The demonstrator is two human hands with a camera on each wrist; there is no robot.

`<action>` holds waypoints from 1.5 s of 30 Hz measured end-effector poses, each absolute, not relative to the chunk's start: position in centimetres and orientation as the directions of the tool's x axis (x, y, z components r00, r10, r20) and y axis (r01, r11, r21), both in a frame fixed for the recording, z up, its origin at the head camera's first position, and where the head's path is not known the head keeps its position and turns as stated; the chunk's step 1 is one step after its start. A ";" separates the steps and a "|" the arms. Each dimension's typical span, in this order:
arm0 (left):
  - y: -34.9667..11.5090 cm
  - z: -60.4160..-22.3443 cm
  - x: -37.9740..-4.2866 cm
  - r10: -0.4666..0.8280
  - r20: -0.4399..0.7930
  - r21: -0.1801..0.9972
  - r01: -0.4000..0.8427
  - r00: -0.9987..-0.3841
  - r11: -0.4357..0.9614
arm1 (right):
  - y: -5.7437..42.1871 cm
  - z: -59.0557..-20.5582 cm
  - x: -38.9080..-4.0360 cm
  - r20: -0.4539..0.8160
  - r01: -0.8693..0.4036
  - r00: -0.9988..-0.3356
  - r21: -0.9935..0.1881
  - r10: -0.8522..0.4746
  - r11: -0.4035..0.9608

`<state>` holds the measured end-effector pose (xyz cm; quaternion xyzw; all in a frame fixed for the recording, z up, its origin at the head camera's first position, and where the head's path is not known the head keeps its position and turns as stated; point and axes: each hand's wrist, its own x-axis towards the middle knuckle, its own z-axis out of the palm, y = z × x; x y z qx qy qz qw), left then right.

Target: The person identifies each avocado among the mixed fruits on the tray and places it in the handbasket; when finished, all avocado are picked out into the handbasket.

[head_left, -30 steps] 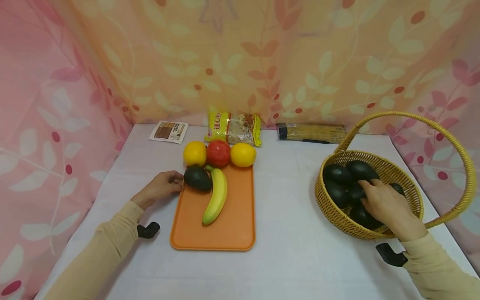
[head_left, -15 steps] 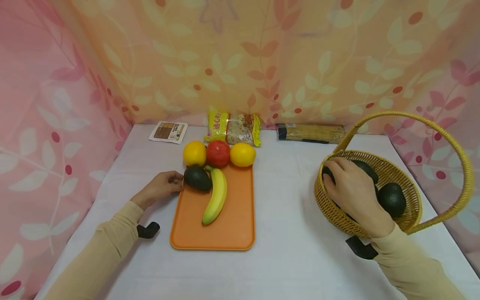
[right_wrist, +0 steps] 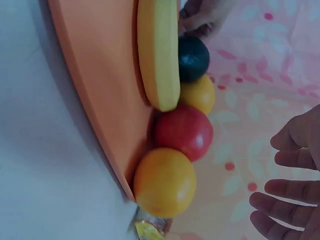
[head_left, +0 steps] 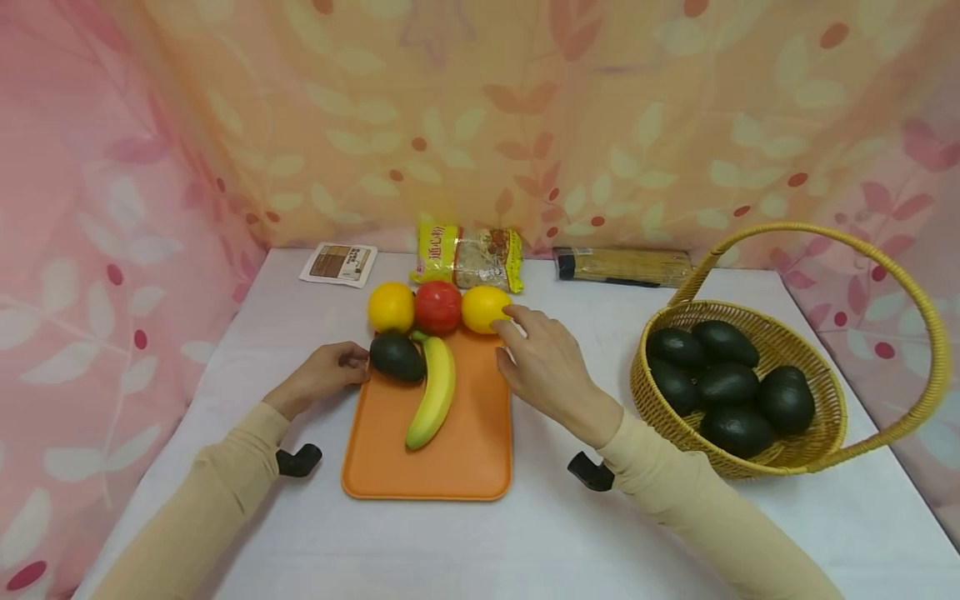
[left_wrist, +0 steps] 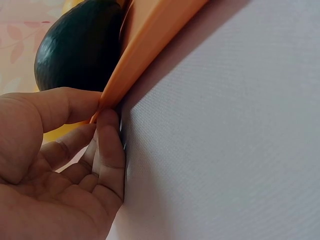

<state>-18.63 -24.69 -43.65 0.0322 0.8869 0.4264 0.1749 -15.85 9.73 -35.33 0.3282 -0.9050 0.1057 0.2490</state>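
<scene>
My left hand (head_left: 324,375) pinches the left rim of an orange tray (head_left: 472,442), thumb on top and fingertips underneath, as the left wrist view shows. Just inside that rim lies a dark avocado (head_left: 397,357), beside a banana (head_left: 433,398). Along the tray's far end sit a yellow-orange fruit (head_left: 391,308), a red fruit (head_left: 437,307) and a lemon (head_left: 482,309). My right hand (head_left: 553,367) holds nothing; its spread fingers overlap the lemon's right side in the head view. In the right wrist view, fingers (right_wrist: 285,205) show apart from the row of fruit.
A wicker basket (head_left: 663,427) with a tall handle stands at the right, several avocados (head_left: 727,383) inside. Along the back lie a small white-and-brown packet (head_left: 339,263), a yellow bag of pasta (head_left: 468,257) and a long pack of noodles (head_left: 626,267). Patterned cloth surrounds the table.
My right hand has left the avocados in the basket and moved left to the lemon's side. My left hand stays at the tray rim.
</scene>
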 end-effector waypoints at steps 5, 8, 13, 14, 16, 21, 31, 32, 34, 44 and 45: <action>-24.7 -43.3 -18.7 0.211 -0.286 0.757 -0.085 -0.935 0.648 | 6.9 -36.3 -16.3 0.465 -0.728 -0.616 -0.025 -0.636 0.685; -24.7 -43.3 -18.7 0.217 -0.288 0.756 -0.082 -0.933 0.650 | 5.2 -37.0 -16.4 0.368 -0.775 -0.598 -0.043 -0.711 0.630; -24.7 -43.4 -18.7 0.220 -0.303 0.757 -0.094 -0.927 0.647 | 2.6 -38.3 -16.5 0.241 -0.802 -0.587 -0.040 -0.773 0.597; -24.7 -43.4 -18.7 0.220 -0.306 0.755 -0.095 -0.926 0.649 | 2.2 -38.5 -16.4 0.234 -0.804 -0.584 -0.031 -0.777 0.594; -24.7 -43.5 -18.8 0.218 -0.312 0.754 -0.102 -0.925 0.649 | 1.4 -38.8 -16.4 0.226 -0.808 -0.576 -0.010 -0.786 0.589; -24.8 -43.8 -18.7 0.221 -0.323 0.762 -0.114 -0.920 0.638 | 0.0 -39.5 -16.3 0.220 -0.812 -0.563 0.032 -0.797 0.583; -24.8 -43.8 -18.9 0.214 -0.343 0.751 -0.130 -0.915 0.647 | -1.0 -40.1 -16.7 0.133 -0.811 -0.570 0.068 -0.811 0.581; -24.8 -43.8 -18.9 0.213 -0.342 0.752 -0.131 -0.915 0.646 | -0.9 -40.1 -16.7 0.119 -0.812 -0.571 0.065 -0.813 0.580; -24.8 -43.7 -18.9 0.213 -0.339 0.751 -0.127 -0.917 0.648 | -0.9 -40.3 -16.7 0.094 -0.814 -0.572 0.059 -0.815 0.578; -24.9 -43.6 -18.8 0.231 -0.326 0.764 -0.112 -0.917 0.635 | -1.8 -40.3 -16.8 0.154 -0.847 -0.527 -0.013 -0.836 0.531; -24.8 -43.6 -18.8 0.233 -0.322 0.767 -0.109 -0.918 0.632 | -2.0 -40.3 -16.8 0.158 -0.845 -0.529 -0.009 -0.834 0.534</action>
